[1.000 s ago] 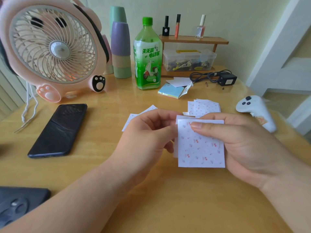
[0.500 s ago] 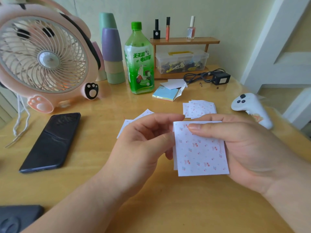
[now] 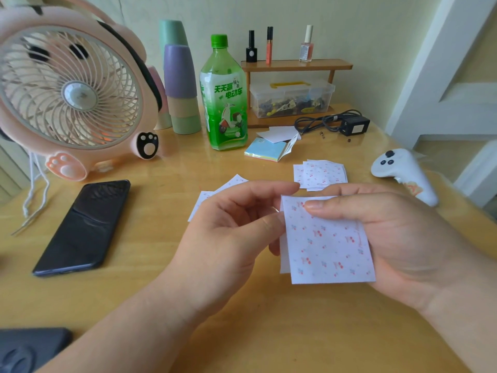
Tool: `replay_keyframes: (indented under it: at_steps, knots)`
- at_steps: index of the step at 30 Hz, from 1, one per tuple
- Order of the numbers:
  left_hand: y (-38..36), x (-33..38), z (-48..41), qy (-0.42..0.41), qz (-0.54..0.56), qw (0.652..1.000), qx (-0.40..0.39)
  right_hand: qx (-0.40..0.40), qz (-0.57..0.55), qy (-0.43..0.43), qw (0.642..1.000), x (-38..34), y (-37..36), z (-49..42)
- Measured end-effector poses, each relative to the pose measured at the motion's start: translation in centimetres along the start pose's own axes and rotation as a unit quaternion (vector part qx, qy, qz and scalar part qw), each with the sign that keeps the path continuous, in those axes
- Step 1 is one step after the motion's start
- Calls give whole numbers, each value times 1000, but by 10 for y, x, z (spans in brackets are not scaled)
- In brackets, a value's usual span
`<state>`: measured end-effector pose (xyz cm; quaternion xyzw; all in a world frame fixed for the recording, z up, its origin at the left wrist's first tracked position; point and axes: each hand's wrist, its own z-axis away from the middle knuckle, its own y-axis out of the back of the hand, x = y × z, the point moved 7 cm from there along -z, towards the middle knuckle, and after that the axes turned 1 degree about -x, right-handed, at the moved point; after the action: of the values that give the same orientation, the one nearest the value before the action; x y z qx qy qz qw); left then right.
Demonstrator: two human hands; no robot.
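Centrally, over the near part of the bench (image 3: pixel 269 337), a square of patterned paper (image 3: pixel 328 246) is held between both hands. Its left edge is pinched by the curled thumb and fingers of the left hand (image 3: pixel 228 238). Its right side is gripped by the right hand (image 3: pixel 403 238), with the thumb laid across the top. Farther off, a small pile of paper squares (image 3: pixel 322 173) is seen, and a black phone (image 3: pixel 83 227) to the left.
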<state>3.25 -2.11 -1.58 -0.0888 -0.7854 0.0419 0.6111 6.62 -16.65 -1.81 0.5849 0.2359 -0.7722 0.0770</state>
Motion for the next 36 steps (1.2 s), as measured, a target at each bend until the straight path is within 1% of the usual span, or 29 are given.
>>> replay_keyframes:
  at_steps: [11, 24, 28, 31, 33, 36]
  knots:
    - [-1, 0, 0, -6, -15, 1000, -5, 8, -3, -4, 1000, -1, -1, 1]
    - [-1, 1, 1, -19, -47, 998, -28, 27, 19, 27, 999, -9, -6, 7]
    - [-1, 0, 0, -18, -23, 998, -51, 31, 39, 24, 998, -9, -6, 6]
    - [1, -1, -1, -8, -1, 998, -55, 26, 32, 29, 999, -11, -8, 7]
    - [3, -3, -2, 1, 3, 999, -50, 14, 20, 28, 999, -11, -10, 7]
    - [6, -4, -3, 6, 0, 1000, -28, 29, 27, 23, 999, -11, -8, 7]
